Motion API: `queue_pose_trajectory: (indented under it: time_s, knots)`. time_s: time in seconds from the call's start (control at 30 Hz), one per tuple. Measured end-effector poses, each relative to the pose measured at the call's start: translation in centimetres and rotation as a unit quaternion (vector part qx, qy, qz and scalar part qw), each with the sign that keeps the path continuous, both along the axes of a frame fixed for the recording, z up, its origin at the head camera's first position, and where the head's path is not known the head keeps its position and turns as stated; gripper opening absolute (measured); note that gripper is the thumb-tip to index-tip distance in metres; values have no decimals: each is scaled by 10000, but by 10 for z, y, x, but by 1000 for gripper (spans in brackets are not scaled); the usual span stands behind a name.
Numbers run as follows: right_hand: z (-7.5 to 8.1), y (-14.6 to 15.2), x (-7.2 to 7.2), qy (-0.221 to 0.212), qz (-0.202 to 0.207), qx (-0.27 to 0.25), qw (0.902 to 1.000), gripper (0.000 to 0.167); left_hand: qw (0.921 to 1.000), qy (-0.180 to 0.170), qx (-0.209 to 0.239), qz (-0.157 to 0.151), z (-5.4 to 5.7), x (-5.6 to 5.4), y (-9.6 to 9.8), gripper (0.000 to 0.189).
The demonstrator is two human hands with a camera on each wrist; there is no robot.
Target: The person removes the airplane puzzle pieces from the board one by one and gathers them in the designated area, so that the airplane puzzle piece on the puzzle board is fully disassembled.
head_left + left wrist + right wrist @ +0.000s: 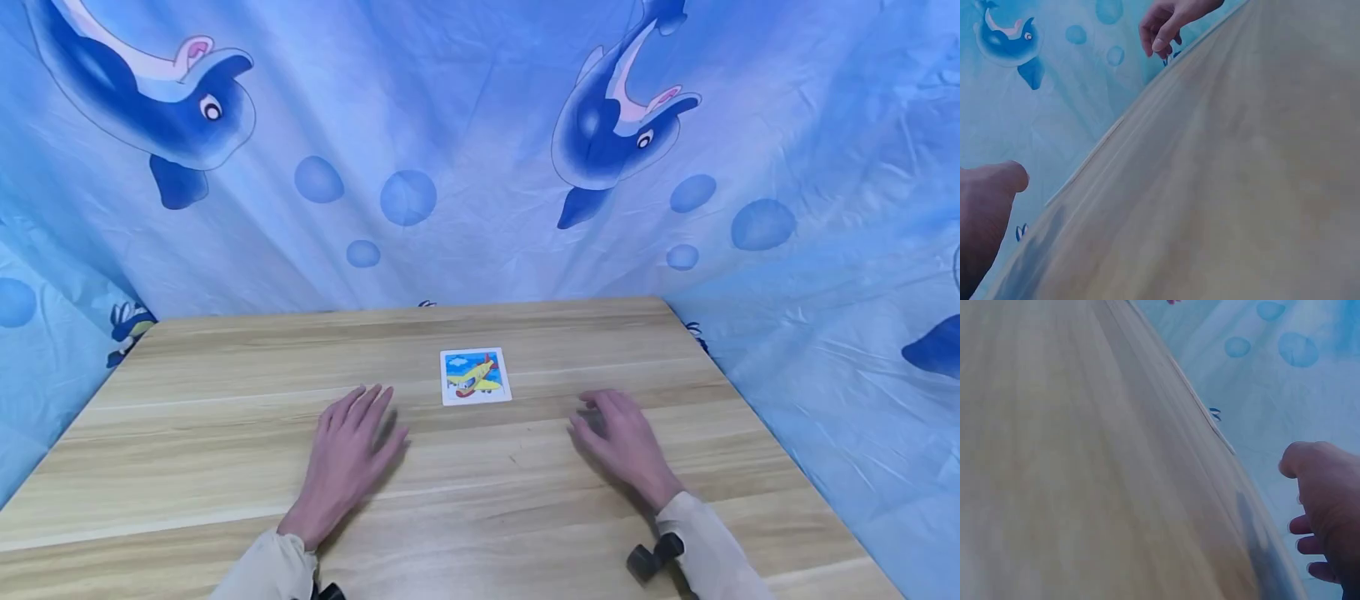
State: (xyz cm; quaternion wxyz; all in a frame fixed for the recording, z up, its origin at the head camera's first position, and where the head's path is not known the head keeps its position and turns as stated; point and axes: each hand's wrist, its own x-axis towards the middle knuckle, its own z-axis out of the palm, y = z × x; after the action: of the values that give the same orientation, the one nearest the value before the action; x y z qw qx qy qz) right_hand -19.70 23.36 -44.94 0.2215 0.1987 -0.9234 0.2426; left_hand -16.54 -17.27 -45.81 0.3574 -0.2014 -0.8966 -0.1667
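Observation:
A square white-bordered card [476,377] with a yellow airplane picture lies flat on the wooden table, in the head view. To its left and nearer the person, the left hand [351,460] is held palm down with its fingers extended, touching nothing but perhaps the table. On the other side, the right hand [621,442] has loosely bent fingers and holds nothing. Both hands are apart from the card. The left wrist view catches part of the left hand [988,212] and the right hand beyond; the right wrist view has the right hand [1329,506] at its edge.
The wooden table [480,500] fills the lower head view. Blue curtains [480,125] with dolphins and bubbles hang behind it and at both sides. Pale sleeves [716,546] and a dark wrist device [654,558] are near the front.

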Motion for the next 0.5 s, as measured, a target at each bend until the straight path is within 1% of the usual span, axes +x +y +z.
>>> queue_pose_trajectory:
  time_s: [0.1,0.2,0.27,0.37,0.5]
  knots:
    - [-1,-5,-4,-3,26,-117,9999,34,9993,-341,120,-75,2,-6,6,58]
    - [-2,-9,-8,-12,70,-272,9996,31,9965,-811,172,-63,4,-12,15,58]
    - [-2,-13,-11,-25,108,-370,9993,28,9944,-1045,172,-56,5,-15,21,57]
    - [-2,-19,-17,-33,175,-474,9987,27,9917,-1267,186,-113,6,-20,30,57]
    - [-1,-27,-24,-97,220,-542,9982,26,9893,-1437,189,-188,4,-28,39,56]
